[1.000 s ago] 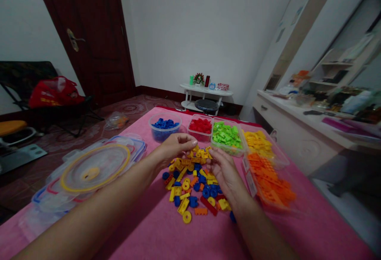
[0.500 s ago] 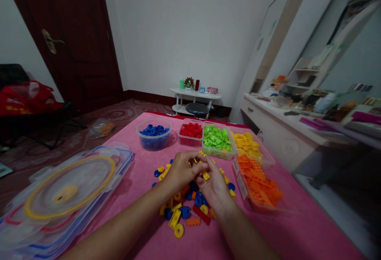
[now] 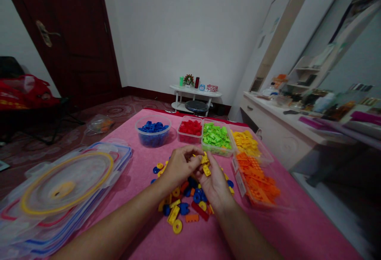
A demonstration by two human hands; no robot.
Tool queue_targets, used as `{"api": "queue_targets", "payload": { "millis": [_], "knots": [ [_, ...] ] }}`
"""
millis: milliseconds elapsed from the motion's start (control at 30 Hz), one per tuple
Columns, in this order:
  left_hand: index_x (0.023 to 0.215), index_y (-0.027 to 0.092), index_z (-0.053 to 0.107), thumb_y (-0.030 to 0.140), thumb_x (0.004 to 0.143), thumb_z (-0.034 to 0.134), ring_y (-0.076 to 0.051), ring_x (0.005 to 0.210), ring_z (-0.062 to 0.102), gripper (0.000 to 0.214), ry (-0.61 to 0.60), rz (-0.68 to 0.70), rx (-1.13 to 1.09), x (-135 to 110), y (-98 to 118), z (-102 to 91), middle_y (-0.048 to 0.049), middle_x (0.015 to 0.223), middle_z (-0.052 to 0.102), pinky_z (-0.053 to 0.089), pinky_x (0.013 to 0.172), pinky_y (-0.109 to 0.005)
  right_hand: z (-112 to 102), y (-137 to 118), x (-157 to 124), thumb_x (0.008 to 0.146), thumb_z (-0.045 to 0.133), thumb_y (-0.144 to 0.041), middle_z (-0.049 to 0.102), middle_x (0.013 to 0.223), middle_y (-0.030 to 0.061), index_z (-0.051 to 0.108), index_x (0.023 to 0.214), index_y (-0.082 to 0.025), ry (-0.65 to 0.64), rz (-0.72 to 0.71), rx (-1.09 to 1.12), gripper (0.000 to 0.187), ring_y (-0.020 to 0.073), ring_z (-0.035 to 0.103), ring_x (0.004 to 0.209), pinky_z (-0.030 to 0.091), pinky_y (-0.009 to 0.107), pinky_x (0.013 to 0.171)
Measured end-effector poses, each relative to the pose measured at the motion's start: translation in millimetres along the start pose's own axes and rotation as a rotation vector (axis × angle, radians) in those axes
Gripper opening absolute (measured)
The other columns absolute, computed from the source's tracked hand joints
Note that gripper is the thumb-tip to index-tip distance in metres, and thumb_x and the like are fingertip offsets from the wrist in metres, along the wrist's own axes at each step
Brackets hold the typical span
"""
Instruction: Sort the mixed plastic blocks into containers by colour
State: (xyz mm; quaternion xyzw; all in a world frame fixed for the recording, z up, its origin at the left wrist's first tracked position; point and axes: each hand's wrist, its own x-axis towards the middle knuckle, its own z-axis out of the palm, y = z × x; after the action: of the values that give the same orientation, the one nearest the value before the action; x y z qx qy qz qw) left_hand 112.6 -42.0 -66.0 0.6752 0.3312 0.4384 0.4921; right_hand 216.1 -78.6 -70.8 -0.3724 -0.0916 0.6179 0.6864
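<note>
My left hand [image 3: 181,167] and my right hand [image 3: 213,178] meet above a loose pile of toy building bricks [image 3: 185,208]. Several yellow bricks [image 3: 206,169] lie in the fingers and palm of my right hand, which is curled round them. The fingertips of my left hand are closed against a yellow brick at the same spot; its own fingers partly hide it. Under both hands, the pile mixes yellow, blue, red and orange pieces, among them a yellow ring [image 3: 177,226] and a dark red bar [image 3: 200,211].
Behind the pile stand a round tub of blue bricks [image 3: 153,140] and boxes of red bricks [image 3: 190,137], green bricks [image 3: 216,147] and yellow bricks [image 3: 245,144]. An orange-brick box [image 3: 257,204] is at right. Stacked clear lids [image 3: 98,212] lie left on the pink cloth [image 3: 131,186].
The yellow bricks between my hands show more openly now, as my left fingers have shifted slightly away from my right fingertips. The whole view has moved a little.
</note>
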Motion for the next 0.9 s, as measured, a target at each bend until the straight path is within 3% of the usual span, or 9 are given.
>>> {"api": "queue_targets", "payload": {
  "millis": [267,467,600,900],
  "knots": [
    [0.093,0.013,0.066,0.026,0.076,0.057,-0.016,0.074,0.066,0.023,0.062,-0.035,-0.090,1,8,-4.9,-0.0070,0.088,0.070,0.052,0.065,-0.025,4,-6,-5,0.089,0.051,-0.033,0.066,0.062,-0.0022,0.059,0.089,-0.015,0.022,0.015,-0.015,0.019,0.0073,0.057,0.042,0.048,0.017,0.041],
    [0.094,0.014,0.068,0.025,0.077,0.058,-0.013,0.066,0.061,0.023,0.070,0.026,0.064,1,2,-7.2,-0.0047,0.080,0.069,0.047,0.059,-0.021,6,-8,-8,0.092,0.046,-0.033,0.066,0.060,-0.0006,0.057,0.087,-0.014,0.035,0.038,0.009,0.022,0.0094,0.060,0.044,0.051,0.019,0.042],
    [0.085,0.013,0.069,0.028,0.077,0.061,-0.015,0.074,0.061,0.018,0.069,0.107,0.096,3,-2,-7.5,-0.0071,0.091,0.068,0.048,0.065,-0.023,5,-9,-7,0.094,0.043,-0.030,0.068,0.063,0.0015,0.057,0.089,-0.012,0.006,0.041,0.020,0.024,0.0100,0.062,0.046,0.052,0.019,0.044],
    [0.089,0.015,0.068,0.037,0.087,0.050,-0.016,0.080,0.061,0.028,0.172,0.135,0.171,5,-8,-13.5,-0.0054,0.088,0.068,0.047,0.070,-0.024,6,-13,-8,0.094,0.041,-0.029,0.069,0.065,0.0029,0.056,0.090,-0.013,0.017,0.039,0.034,0.022,0.0123,0.065,0.051,0.053,0.021,0.047]
  ]
}}
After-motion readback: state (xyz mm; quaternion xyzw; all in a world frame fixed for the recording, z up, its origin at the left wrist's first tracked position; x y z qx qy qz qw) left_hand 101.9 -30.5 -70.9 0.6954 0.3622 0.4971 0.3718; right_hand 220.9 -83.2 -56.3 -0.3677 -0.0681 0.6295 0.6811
